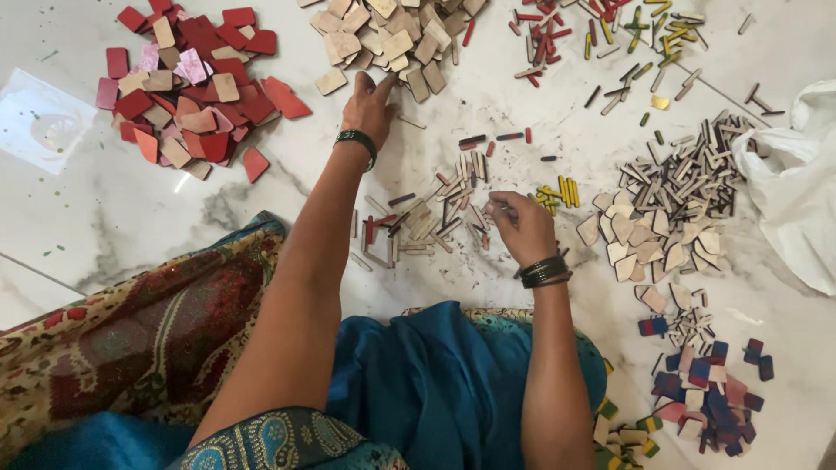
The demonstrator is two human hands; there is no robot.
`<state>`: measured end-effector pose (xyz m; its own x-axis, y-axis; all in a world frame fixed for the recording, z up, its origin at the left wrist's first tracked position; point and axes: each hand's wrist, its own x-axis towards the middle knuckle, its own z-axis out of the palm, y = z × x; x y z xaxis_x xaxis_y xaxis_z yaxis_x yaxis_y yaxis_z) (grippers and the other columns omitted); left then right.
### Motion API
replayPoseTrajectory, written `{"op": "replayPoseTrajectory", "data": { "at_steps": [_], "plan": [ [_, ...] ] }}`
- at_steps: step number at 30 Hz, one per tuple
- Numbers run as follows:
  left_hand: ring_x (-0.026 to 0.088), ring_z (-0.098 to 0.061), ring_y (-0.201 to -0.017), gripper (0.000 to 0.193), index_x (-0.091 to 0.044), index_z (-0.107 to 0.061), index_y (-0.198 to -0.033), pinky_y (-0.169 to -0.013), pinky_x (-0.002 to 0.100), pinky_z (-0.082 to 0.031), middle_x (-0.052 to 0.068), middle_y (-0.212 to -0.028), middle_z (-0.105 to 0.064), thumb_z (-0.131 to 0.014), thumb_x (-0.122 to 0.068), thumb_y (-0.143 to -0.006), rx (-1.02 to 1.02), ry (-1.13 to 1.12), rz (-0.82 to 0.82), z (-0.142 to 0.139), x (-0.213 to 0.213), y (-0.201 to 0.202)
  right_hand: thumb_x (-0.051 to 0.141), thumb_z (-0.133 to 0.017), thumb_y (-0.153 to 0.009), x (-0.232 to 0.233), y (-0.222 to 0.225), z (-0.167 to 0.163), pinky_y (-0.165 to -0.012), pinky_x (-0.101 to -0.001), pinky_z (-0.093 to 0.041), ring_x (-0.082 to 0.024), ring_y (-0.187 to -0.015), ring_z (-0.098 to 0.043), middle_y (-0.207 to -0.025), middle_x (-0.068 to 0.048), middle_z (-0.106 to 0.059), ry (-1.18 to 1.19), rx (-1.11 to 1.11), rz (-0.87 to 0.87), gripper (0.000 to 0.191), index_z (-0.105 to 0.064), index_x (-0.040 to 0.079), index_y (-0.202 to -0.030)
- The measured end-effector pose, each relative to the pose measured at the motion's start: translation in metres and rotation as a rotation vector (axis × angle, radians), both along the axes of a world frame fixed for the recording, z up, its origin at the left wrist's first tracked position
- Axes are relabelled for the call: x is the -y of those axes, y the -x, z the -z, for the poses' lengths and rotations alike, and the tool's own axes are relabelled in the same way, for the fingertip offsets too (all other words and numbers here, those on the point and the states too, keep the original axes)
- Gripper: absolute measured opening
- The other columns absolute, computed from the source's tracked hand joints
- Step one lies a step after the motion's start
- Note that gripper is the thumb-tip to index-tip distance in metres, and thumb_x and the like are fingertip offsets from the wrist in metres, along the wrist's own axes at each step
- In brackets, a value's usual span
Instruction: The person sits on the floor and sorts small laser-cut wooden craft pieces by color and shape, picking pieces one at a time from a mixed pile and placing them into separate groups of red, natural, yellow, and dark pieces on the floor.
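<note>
Marble floor [104,226] carries everything I see, and several heaps run off the frame: the plain wooden tiles [392,39] at the top edge, the coloured sticks [601,30] beside them, and the white plastic bag [797,187] on the right. My left hand [370,104] reaches far forward, fingers spread open and flat, fingertips touching the near edge of the plain wooden tiles; I cannot tell whether any tile is pinched. My right hand [518,224] is curled closed just beside the small heap of thin wooden strips [431,218]; something small seems held in the fingers, but it is hidden from me. Red tiles [196,83] lie well apart to the left.
</note>
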<state>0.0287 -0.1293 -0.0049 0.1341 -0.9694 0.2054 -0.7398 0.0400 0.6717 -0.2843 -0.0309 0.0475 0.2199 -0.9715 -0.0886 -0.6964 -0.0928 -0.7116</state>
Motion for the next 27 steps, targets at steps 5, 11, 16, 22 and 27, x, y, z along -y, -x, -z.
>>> {"op": "replayPoseTrajectory", "data": {
  "at_steps": [5,11,16,22,27],
  "plan": [
    [0.039,-0.065,-0.09,0.031,-0.017,-0.061,-0.114,-0.078,0.049,-0.054,0.019,-0.109,-0.054,-0.078,-0.013,-0.089,0.019,-0.023,-0.014,0.0,-0.012,-0.001,0.023,-0.072,-0.094,0.002,0.0,0.0,-0.076,-0.0328,-0.06,-0.023,-0.089,-0.077,-0.101,-0.014,-0.076,0.003,0.019,-0.008,0.025,-0.074,0.008,-0.115],
    [0.038,-0.066,-0.089,0.03,-0.015,-0.059,-0.106,-0.076,0.048,-0.054,0.016,-0.104,-0.058,-0.081,-0.015,-0.085,-0.011,-0.028,-0.03,-0.008,-0.035,-0.005,0.021,-0.073,-0.094,0.001,0.002,0.0,-0.075,-0.032,-0.06,-0.023,-0.087,-0.077,-0.101,-0.014,-0.075,0.0,0.027,0.001,0.025,-0.074,0.008,-0.115],
    [0.04,-0.066,-0.089,0.035,-0.015,-0.065,-0.108,-0.077,0.05,-0.054,0.018,-0.105,-0.06,-0.082,-0.013,-0.078,-0.051,-0.104,-0.072,-0.012,-0.044,-0.008,0.021,-0.073,-0.094,-0.002,0.006,0.004,-0.074,-0.0314,-0.06,-0.021,-0.087,-0.077,-0.103,-0.012,-0.076,0.014,0.064,-0.003,0.024,-0.074,0.007,-0.114],
    [0.04,-0.068,-0.092,0.016,-0.013,-0.077,-0.092,-0.082,0.047,-0.056,0.019,-0.102,-0.068,-0.078,-0.021,-0.078,0.09,-0.128,0.068,-0.008,-0.055,-0.024,0.019,-0.073,-0.095,-0.007,0.017,0.01,-0.076,-0.0321,-0.06,-0.022,-0.087,-0.076,-0.101,-0.012,-0.076,0.117,0.012,-0.038,0.022,-0.075,0.007,-0.113],
    [0.031,-0.073,-0.089,0.012,-0.016,-0.079,-0.093,-0.084,0.042,-0.058,0.011,-0.094,-0.077,-0.073,-0.024,-0.087,0.067,-0.269,0.063,-0.023,-0.074,-0.072,0.023,-0.075,-0.095,-0.018,0.022,0.007,-0.075,-0.0325,-0.059,-0.021,-0.084,-0.076,-0.093,-0.012,-0.077,0.081,-0.064,0.029,0.022,-0.076,0.009,-0.112]
  ]
}}
